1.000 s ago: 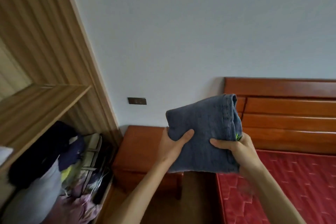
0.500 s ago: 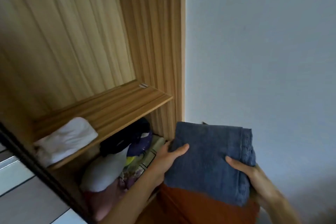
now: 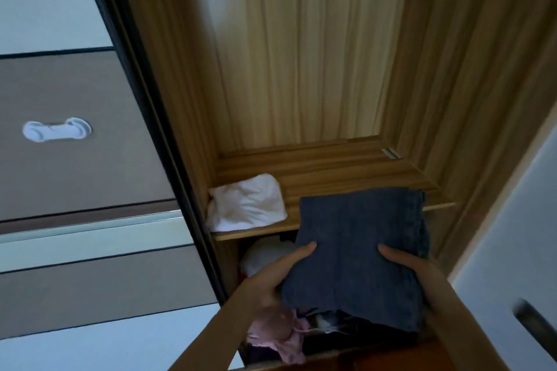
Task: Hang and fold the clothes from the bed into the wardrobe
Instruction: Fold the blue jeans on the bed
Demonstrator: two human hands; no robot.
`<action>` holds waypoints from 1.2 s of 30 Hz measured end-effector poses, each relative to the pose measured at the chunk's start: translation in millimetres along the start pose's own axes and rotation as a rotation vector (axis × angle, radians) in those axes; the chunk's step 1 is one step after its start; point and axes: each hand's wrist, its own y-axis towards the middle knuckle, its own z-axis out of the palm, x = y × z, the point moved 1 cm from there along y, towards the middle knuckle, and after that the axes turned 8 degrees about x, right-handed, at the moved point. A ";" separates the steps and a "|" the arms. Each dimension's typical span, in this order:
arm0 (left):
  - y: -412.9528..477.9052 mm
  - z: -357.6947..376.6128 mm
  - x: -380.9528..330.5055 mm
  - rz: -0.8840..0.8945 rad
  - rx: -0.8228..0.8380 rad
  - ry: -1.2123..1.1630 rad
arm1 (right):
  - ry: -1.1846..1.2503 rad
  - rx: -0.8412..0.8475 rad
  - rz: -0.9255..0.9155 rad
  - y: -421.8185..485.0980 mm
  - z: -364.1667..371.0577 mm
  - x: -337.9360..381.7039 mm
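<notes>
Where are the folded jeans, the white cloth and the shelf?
folded jeans point(image 3: 358, 253), head view, middle of the top face.
white cloth point(image 3: 248, 203), head view, its middle.
shelf point(image 3: 340, 173), head view, bare wood right of the cloth.

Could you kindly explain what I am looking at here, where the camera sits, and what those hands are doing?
No machine here: a person wears a wide-angle camera on the head, looking forward and down, so you see their own bare arms. The left hand and right hand each grip one side of folded jeans, thumbs on top. In front is an open wardrobe of light wood. On its shelf lies a white garment, at the left end. Below the shelf sits a jumble of clothes. The jeans are held in front of the shelf edge, not yet set down.
</notes>
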 end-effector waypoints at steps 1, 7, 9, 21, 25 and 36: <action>3.2 -14.2 -7.6 0.027 0.002 -0.044 | -0.015 0.024 0.009 19.1 6.0 1.4; 37.7 -91.5 -68.8 0.254 -0.106 0.057 | -0.208 0.164 0.054 140.4 39.4 10.3; 45.7 -115.0 -85.4 0.336 -0.172 0.147 | -0.247 0.195 0.110 180.9 52.3 5.9; 100.9 -242.2 -112.4 0.439 -0.942 0.556 | -0.757 0.310 -0.087 394.1 121.2 -86.9; 137.2 -238.3 -88.7 0.081 -1.155 1.229 | -1.451 0.260 -0.248 427.4 118.5 -132.8; 163.1 -246.1 -50.7 -0.143 -0.924 1.584 | -1.834 0.617 -0.636 425.0 112.8 -154.6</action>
